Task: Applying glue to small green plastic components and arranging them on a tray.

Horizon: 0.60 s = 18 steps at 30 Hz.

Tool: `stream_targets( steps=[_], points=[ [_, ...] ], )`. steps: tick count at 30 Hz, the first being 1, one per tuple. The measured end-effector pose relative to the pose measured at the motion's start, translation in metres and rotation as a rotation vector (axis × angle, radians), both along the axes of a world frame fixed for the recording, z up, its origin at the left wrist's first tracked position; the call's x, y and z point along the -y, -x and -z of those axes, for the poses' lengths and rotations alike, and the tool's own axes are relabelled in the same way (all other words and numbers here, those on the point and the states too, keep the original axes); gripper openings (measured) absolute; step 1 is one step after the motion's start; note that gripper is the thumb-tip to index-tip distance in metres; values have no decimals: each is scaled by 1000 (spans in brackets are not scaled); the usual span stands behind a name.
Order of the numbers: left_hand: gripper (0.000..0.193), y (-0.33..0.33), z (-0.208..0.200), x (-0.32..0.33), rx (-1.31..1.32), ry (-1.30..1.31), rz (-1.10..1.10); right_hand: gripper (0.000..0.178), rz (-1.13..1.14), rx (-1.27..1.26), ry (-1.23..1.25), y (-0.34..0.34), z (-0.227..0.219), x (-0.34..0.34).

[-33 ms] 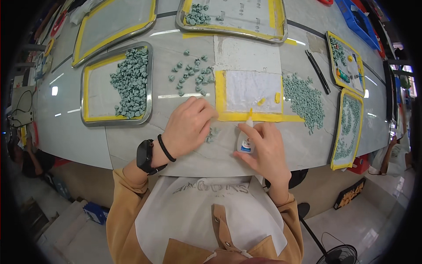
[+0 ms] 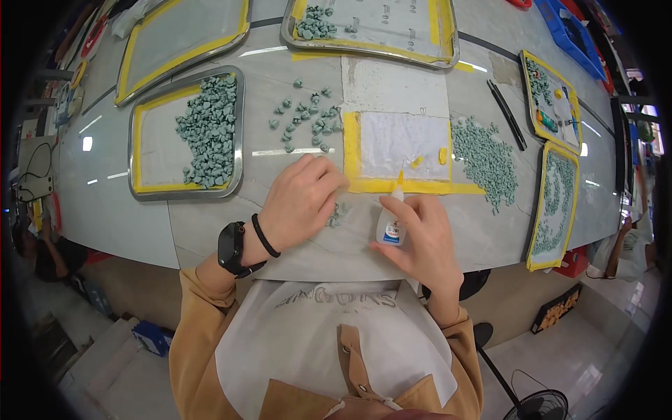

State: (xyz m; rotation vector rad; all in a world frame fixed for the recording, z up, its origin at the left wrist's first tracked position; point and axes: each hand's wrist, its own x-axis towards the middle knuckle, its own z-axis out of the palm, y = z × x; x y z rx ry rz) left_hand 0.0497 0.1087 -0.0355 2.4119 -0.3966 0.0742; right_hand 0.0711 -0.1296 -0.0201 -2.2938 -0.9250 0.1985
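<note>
My right hand holds a small white squeeze bottle with a yellow nozzle, probably glue, tip pointing away from me. The nozzle reaches over the near yellow-taped edge of a white sheet. Left of the bottle, my left hand is closed with its fingers curled together; whatever they pinch is hidden. Several teal pieces lie beside its fingers, partly covered. On the sheet are small yellow bits. Larger teal stone-like pieces are scattered beyond my left hand, and a heap of smaller ones spreads right of the sheet.
At the left stands a metal tray with many teal pieces. Another tray lies at the far side. Two yellow-edged trays sit at the right, near a black pen and a blue bin. A fan stands low right.
</note>
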Motion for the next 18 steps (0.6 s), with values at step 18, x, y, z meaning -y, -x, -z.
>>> stream_targets(
  steps=[18],
  points=[
    [30,15,-3,12,-706,1252,-197,60,65,-175,-896,11,23,-31]
  ],
)
